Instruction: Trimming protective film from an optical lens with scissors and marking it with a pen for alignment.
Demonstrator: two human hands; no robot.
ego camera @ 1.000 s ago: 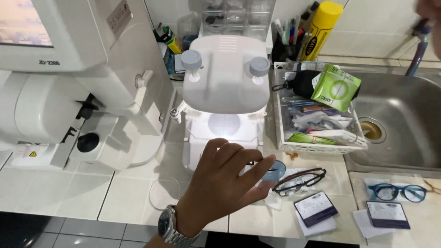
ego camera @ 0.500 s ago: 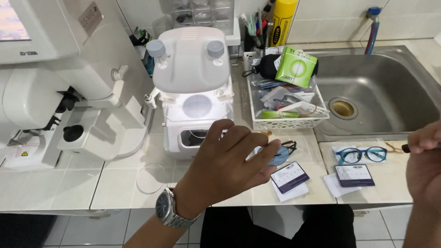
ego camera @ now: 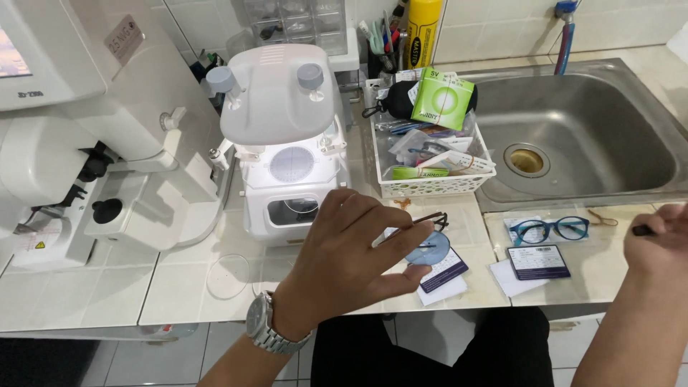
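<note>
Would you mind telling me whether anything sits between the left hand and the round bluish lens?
Nothing visible does. The left hand already pinches the round lens between thumb and fingertips, above the counter. The dark glasses lie just behind it, and a dark card lies beneath, neither in the way.

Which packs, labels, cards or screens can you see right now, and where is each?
Green packet: square, pale ring print, atop the white basket.
Yellow can: tall, behind the basket.
Dark card: rectangular, white label, below the blue glasses.
Screen: lit, top left.
Warning sticker: yellow triangle, left machine.
</note>
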